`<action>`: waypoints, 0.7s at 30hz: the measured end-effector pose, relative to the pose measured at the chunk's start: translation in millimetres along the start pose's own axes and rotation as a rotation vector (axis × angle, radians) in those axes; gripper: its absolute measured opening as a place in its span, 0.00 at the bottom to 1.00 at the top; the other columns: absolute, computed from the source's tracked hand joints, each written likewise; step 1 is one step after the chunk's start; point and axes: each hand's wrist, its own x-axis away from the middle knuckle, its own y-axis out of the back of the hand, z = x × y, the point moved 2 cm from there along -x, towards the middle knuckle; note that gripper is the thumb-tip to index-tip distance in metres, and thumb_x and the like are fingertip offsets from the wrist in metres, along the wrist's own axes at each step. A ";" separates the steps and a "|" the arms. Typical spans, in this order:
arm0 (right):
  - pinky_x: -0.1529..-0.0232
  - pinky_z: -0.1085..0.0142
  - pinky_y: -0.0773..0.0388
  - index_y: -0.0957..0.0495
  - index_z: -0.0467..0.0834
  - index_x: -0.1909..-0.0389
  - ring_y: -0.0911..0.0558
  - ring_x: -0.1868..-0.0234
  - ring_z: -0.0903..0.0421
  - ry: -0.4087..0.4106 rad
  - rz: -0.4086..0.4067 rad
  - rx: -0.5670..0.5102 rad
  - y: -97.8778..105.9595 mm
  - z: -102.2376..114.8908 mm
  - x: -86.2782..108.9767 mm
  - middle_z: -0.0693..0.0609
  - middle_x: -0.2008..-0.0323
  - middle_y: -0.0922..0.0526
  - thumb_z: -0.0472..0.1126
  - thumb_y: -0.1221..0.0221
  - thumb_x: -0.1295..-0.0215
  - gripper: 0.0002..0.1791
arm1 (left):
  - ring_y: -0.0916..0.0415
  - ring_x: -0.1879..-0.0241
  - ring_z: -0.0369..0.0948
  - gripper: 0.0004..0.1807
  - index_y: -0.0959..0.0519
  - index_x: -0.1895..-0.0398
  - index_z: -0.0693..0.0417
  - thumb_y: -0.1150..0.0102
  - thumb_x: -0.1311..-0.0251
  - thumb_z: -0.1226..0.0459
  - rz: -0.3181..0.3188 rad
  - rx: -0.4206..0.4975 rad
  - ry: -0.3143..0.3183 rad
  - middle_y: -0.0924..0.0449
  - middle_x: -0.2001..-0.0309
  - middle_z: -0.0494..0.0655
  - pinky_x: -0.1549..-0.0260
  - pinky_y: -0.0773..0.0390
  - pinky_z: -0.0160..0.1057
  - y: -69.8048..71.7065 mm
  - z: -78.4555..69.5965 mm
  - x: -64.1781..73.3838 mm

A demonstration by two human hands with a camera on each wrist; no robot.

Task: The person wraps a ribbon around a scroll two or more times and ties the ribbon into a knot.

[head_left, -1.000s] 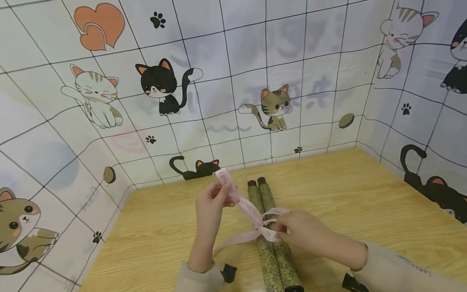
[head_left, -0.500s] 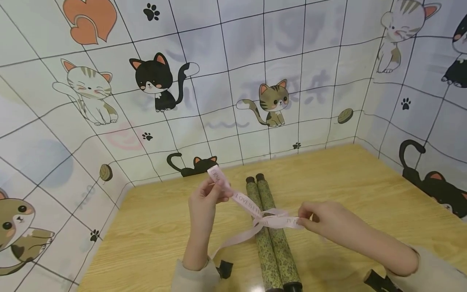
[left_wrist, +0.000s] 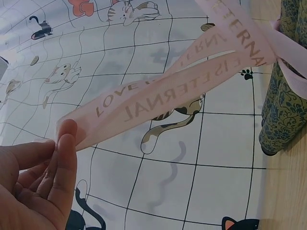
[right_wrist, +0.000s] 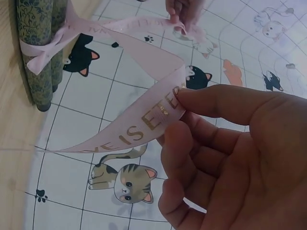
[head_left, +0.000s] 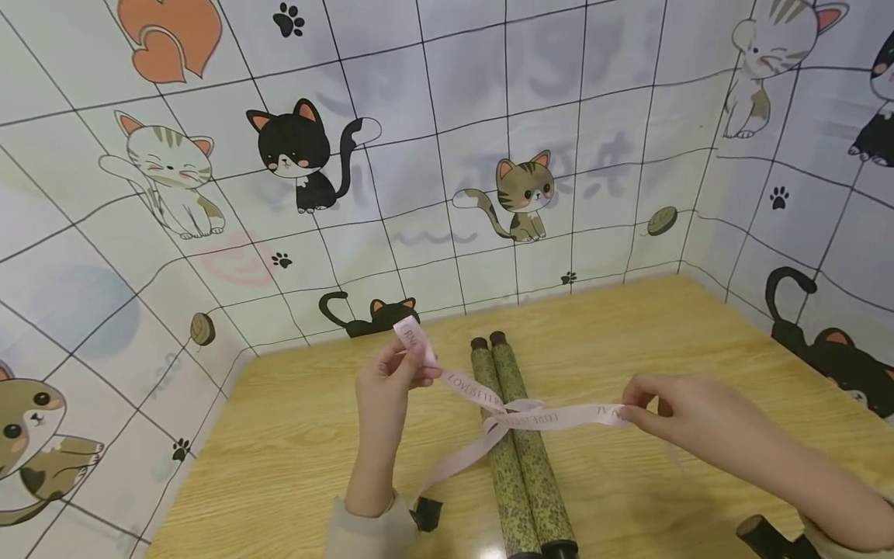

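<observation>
Two rolled scrolls (head_left: 543, 481) in green patterned covering with black end knobs lie side by side on the table. A pink ribbon (head_left: 559, 418) printed with gold letters passes around them and crosses in a tie near their middle. My left hand (head_left: 389, 388) pinches one length of it, raised to the left of the scrolls; a short end sticks up past the fingers. To the right, my right hand (head_left: 687, 407) pinches another length, drawn out nearly straight in the head view. In the right wrist view the ribbon (right_wrist: 144, 120) folds over at the fingertips. A loose tail hangs to the lower left.
The wooden table (head_left: 642, 341) meets a white cloth backdrop (head_left: 405, 155) with a grid and cartoon cats behind and on both sides. Black pieces (head_left: 427, 514) show at the sleeve cuffs.
My right hand has moved right from beside the scrolls, drawing its length of ribbon out. My left hand has shifted slightly left, still pinching the ribbon. The scrolls stay on the table.
</observation>
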 end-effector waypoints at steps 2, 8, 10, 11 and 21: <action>0.80 0.68 0.36 0.23 0.55 0.64 0.31 0.77 0.65 -0.018 0.009 0.001 2.7 -4.6 3.4 0.64 0.77 0.26 0.53 0.42 0.38 0.08 | 0.19 0.76 0.38 0.14 0.22 0.57 0.70 0.41 0.39 0.66 0.000 -0.005 0.000 0.18 0.69 0.60 0.72 0.19 0.35 0.0 -0.2 -0.4; 0.81 0.68 0.38 0.23 0.55 0.63 0.34 0.79 0.66 -0.037 -0.003 0.004 8.4 -13.8 13.9 0.64 0.73 0.24 0.54 0.42 0.38 0.09 | 0.18 0.76 0.39 0.14 0.22 0.55 0.69 0.41 0.39 0.66 0.000 -0.018 0.017 0.18 0.69 0.59 0.72 0.19 0.35 0.4 -0.4 -0.6; 0.81 0.69 0.39 0.23 0.55 0.63 0.35 0.80 0.66 -0.046 -0.003 0.015 10.5 -14.4 17.2 0.63 0.74 0.25 0.53 0.42 0.38 0.08 | 0.18 0.76 0.39 0.14 0.22 0.54 0.69 0.42 0.39 0.66 -0.004 -0.019 0.016 0.18 0.69 0.59 0.73 0.19 0.35 1.1 -0.6 -0.7; 0.81 0.69 0.39 0.23 0.55 0.63 0.35 0.79 0.66 -0.050 0.000 0.021 11.7 -14.6 19.0 0.63 0.75 0.26 0.53 0.42 0.38 0.08 | 0.18 0.76 0.38 0.14 0.22 0.54 0.69 0.42 0.39 0.66 -0.006 -0.019 0.014 0.18 0.69 0.59 0.73 0.19 0.35 1.5 -0.7 -0.8; 0.79 0.69 0.42 0.24 0.58 0.66 0.36 0.78 0.67 -0.104 -0.019 0.015 22.2 -25.3 42.1 0.62 0.77 0.29 0.53 0.42 0.38 0.05 | 0.19 0.77 0.37 0.14 0.21 0.55 0.68 0.41 0.40 0.66 -0.027 -0.027 0.035 0.18 0.71 0.57 0.73 0.20 0.34 4.5 -0.8 -2.5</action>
